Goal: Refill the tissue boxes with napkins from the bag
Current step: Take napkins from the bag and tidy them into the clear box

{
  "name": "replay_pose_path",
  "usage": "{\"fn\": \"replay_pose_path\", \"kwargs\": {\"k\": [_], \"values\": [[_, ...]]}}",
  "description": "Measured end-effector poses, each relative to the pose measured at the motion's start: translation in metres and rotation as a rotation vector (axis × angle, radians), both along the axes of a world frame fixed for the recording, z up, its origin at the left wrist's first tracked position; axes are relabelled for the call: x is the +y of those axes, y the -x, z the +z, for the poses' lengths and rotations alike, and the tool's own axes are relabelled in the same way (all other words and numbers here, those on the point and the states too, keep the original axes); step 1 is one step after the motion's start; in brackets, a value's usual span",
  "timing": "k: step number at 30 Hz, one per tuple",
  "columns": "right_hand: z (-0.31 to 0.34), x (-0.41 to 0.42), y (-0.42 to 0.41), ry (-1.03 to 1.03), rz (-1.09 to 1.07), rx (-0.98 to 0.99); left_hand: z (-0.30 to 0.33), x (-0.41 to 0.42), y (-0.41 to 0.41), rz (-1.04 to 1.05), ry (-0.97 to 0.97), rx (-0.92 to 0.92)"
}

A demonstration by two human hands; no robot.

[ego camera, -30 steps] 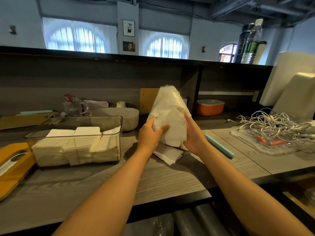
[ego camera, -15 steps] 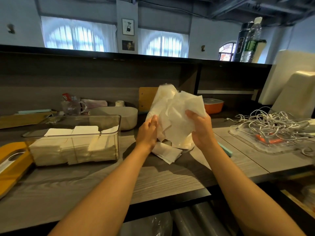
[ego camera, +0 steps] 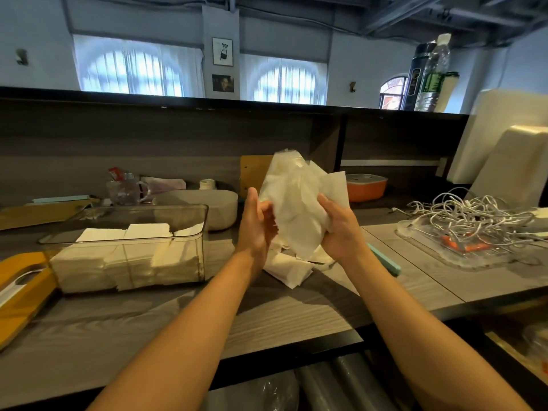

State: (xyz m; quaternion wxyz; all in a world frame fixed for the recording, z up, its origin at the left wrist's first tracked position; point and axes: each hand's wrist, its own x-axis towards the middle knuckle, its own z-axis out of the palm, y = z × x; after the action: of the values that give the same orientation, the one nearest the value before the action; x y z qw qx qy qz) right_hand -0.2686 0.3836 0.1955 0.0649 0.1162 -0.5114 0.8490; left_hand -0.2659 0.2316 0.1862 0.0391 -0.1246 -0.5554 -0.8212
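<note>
A single head-worn wide-angle view looks forward and slightly down from behind both forearms, close enough that the arms fill the lower frame. The grip sits near the centre, where the left hand [ego camera: 257, 223] and right hand [ego camera: 341, 229] meet. The counter [ego camera: 296, 315] spreads below and around it; the windows [ego camera: 139, 71] stand far beyond, above it.
</note>
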Motion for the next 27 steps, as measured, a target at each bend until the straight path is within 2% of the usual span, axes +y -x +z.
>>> {"fn": "replay_pose_path", "kwargs": {"k": [3, 7, 11, 13, 15, 17, 19, 21, 24, 27], "values": [[-0.003, -0.004, 0.002, -0.076, -0.132, 0.033, -0.001, 0.001, -0.003, -0.167, -0.138, -0.102], [-0.006, -0.009, 0.003, -0.184, -0.193, 0.001, -0.009, 0.005, -0.006, -0.221, -0.081, -0.123], [-0.006, -0.013, 0.005, -0.373, -0.355, -0.006, -0.014, 0.003, -0.003, -0.296, -0.060, -0.104], [-0.007, -0.014, 0.007, -0.455, -0.397, 0.026, -0.013, 0.007, -0.003, -0.237, -0.017, -0.113], [-0.009, -0.013, 0.008, -0.517, -0.390, 0.061, -0.012, 0.009, 0.000, -0.090, 0.025, -0.154], [-0.010, -0.010, 0.010, -0.631, -0.474, 0.176, -0.013, 0.007, 0.006, -0.029, 0.003, -0.188], [-0.010, -0.004, 0.011, -0.784, -0.724, 0.372, -0.010, 0.001, 0.008, -0.012, -0.011, -0.226], [-0.007, 0.000, 0.008, -0.844, -0.910, 0.551, -0.009, -0.003, 0.010, -0.009, 0.007, -0.230], [-0.007, -0.005, 0.007, -1.028, -0.832, 0.647, -0.007, -0.006, 0.009, -0.069, 0.042, -0.235], [-0.012, -0.007, 0.012, -1.272, -0.611, 0.461, -0.008, -0.008, 0.008, -0.152, 0.022, -0.287]]}}
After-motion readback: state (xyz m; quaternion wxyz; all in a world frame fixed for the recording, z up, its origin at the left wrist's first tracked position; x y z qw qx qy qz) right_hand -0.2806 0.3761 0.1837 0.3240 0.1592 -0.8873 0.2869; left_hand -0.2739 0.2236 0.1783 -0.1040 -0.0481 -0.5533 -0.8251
